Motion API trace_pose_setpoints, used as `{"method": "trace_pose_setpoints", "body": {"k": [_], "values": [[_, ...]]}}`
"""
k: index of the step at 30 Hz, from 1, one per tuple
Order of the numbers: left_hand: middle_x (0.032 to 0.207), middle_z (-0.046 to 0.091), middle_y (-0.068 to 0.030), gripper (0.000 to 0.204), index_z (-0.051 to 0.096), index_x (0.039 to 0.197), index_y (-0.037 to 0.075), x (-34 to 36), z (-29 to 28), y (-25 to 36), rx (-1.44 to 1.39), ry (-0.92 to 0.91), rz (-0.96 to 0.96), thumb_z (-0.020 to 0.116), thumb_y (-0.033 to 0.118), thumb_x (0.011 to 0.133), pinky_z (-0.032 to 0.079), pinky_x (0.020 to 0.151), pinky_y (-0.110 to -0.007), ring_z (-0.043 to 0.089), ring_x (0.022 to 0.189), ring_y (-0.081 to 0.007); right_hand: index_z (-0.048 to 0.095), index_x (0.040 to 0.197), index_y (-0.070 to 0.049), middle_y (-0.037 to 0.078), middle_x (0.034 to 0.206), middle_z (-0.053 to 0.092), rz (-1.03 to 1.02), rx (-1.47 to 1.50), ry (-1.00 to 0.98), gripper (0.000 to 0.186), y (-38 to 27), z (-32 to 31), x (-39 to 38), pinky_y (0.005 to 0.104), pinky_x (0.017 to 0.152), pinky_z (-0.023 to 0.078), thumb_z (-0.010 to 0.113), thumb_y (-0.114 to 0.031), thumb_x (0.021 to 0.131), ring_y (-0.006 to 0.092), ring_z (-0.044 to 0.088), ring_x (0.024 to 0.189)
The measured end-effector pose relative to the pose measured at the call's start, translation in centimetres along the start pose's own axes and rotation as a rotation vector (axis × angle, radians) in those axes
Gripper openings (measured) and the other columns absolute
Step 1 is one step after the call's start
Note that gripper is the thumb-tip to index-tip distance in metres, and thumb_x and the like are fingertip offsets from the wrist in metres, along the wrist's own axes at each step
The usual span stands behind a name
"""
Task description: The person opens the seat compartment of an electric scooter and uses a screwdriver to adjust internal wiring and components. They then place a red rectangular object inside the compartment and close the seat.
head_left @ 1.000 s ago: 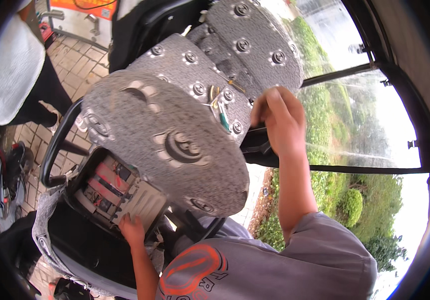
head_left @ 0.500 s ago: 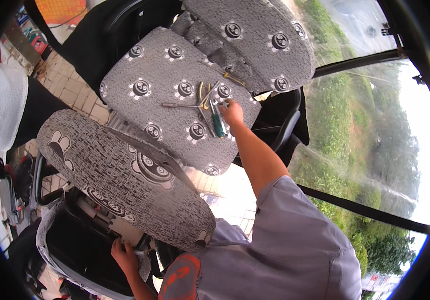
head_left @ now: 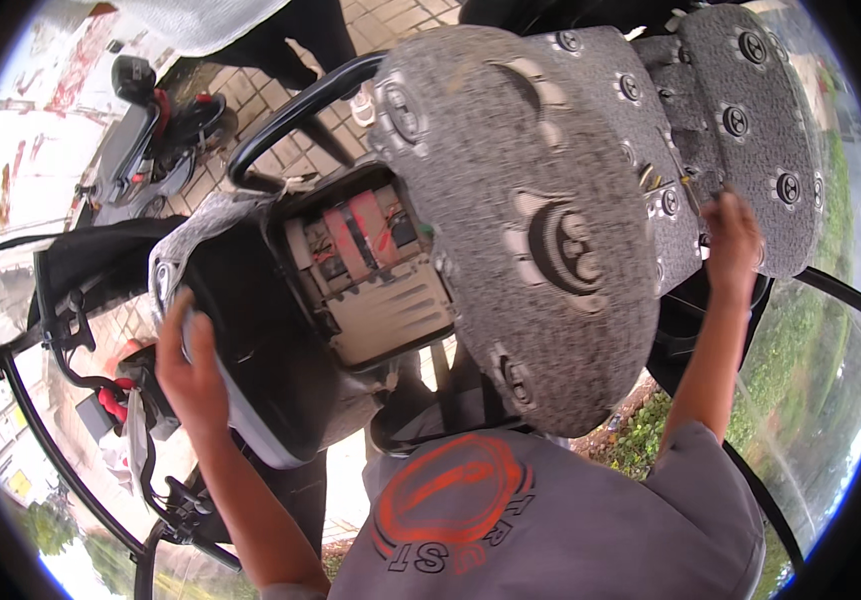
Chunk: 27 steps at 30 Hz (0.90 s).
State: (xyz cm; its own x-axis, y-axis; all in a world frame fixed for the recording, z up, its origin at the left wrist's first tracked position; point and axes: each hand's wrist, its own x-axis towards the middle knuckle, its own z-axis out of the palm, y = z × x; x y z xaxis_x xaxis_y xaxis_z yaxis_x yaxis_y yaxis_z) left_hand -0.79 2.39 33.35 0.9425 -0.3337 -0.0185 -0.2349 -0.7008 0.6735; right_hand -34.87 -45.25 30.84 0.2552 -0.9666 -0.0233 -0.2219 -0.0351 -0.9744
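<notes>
My left hand (head_left: 193,370) has its fingers on the edge of a flipped-up black seat panel (head_left: 255,330) with grey fabric round its rim. Right of it is an open compartment (head_left: 390,310) holding red-strapped batteries (head_left: 355,235) and wiring. A large patterned grey cushion (head_left: 495,190) stands tilted beside the compartment. My right hand (head_left: 730,225) is closed beside loose tools (head_left: 655,182) on a grey seat pad (head_left: 600,70), near a second padded panel (head_left: 750,100); what it holds is too small to make out.
A parked scooter (head_left: 170,140) and a standing person (head_left: 280,50) are at upper left. Handlebars (head_left: 85,380) are at lower left, a black tubular rail (head_left: 300,115) beside the compartment. A clear plastic enclosure (head_left: 790,400) with dark frames curves along the right.
My view has swung left. My left hand has moved from the compartment to the black panel's edge. My right hand has reached across to the tools and closed.
</notes>
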Motion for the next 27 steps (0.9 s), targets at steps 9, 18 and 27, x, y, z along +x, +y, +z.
{"method": "trace_pose_setpoints", "body": {"k": [9, 18, 27], "values": [[0.103, 0.066, -0.0115, 0.039, 0.061, 0.114, -0.002, 17.1, 0.0, 0.5, -0.175, -0.015, 0.185, 0.057, 0.029, 0.090, 0.042, 0.088, -0.027, 0.058, 0.097, -0.0154, 0.064, 0.093, 0.001, 0.010, 0.092, 0.063, 0.151, -0.012, -0.906, 0.019, -12.1, 18.5, -20.7, 0.0283, 0.071, 0.050, 0.070, 0.003, 0.075, 0.0135, 0.061, 0.083], [0.097, 0.066, -0.0212, 0.043, 0.064, 0.109, 0.000, 22.0, 8.8, -7.4, -0.101, 0.006, 0.145, 0.061, 0.036, 0.085, 0.048, 0.082, -0.035, 0.064, 0.093, -0.0323, 0.063, 0.095, 0.001, 0.018, 0.087, 0.064, -0.033, -0.458, -0.652, 0.020, 17.1, 42.2, -20.5, 0.0346, 0.073, 0.050, 0.063, -0.004, 0.076, 0.0289, 0.064, 0.079], [0.077, 0.064, -0.0208, 0.020, 0.064, 0.088, -0.003, 21.4, 7.3, -3.6, -0.339, 0.101, 0.269, 0.059, 0.015, 0.082, 0.048, 0.067, -0.036, 0.064, 0.074, -0.0321, 0.065, 0.093, 0.001, 0.024, 0.094, 0.063, -0.220, -0.636, -0.807, 0.021, 29.3, 50.7, -17.5, 0.0464, 0.080, 0.047, 0.064, -0.014, 0.078, 0.0408, 0.059, 0.090]]}}
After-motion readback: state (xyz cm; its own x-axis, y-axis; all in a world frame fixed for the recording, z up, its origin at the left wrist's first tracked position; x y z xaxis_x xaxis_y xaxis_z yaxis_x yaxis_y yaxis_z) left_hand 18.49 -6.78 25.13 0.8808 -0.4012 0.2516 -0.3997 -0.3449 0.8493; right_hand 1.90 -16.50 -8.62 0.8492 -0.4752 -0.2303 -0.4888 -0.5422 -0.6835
